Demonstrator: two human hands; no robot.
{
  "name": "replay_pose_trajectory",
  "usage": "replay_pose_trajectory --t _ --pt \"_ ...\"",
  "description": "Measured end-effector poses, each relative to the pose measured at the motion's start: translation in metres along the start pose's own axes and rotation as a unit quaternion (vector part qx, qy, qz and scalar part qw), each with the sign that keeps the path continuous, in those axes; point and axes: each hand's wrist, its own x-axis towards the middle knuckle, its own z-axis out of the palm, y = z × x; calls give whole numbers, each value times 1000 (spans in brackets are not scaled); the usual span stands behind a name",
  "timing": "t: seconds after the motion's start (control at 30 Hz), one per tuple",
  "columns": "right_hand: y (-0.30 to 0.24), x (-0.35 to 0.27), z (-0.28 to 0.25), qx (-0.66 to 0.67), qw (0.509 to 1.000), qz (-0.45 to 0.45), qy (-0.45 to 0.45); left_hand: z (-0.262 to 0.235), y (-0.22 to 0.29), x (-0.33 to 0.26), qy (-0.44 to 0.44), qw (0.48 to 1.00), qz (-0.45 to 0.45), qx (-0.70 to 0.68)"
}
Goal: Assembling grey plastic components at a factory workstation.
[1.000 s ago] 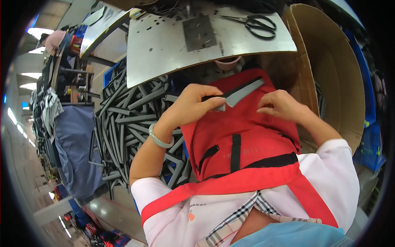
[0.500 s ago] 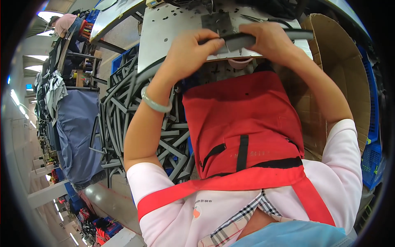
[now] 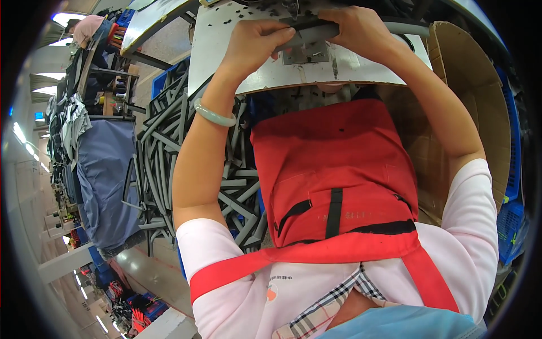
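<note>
My left hand (image 3: 257,44) pinches a long grey strip with a black edge (image 3: 311,36) between thumb and fingers. Farther along, my right hand (image 3: 364,33) is closed around the same strip, whose grey tail runs out to the right past my wrist. Between the hands, the strip lies across the far part of a white worktable (image 3: 254,81), above a metal plate (image 3: 309,55). Just beyond it stands the dark lower part of a machine (image 3: 292,8), which looks like a sewing machine. A black handle loop (image 3: 405,40) shows beside my right wrist.
Many grey strips lie heaped (image 3: 164,169) left of my lap. To the right stands an open cardboard box (image 3: 468,96), with blue crates (image 3: 511,226) beyond it. Dark scraps dot the table. A red apron (image 3: 339,152) covers my lap. Another person (image 3: 89,28) is far off left.
Both hands have moved forward with the strip, bringing it up to the machine. The metal plate now shows on the near side of the strip, and the scissors are mostly hidden.
</note>
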Motion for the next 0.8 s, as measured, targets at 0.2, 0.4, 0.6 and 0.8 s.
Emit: replay_pose_trajectory --t 0.2,0.4,0.6,0.8 --pt "25 -1 20 141 951 -188 203 -1 6 6 -3 1000 6 27" --pt "-2 13 -7 -6 1000 9 -13 -9 -2 14 0 998 24 55" --pt "17 31 3 -73 997 33 14 -20 -5 38 -4 990 12 -139" --pt "-43 -50 8 17 993 -115 26 0 9 -11 46 960 138 238"
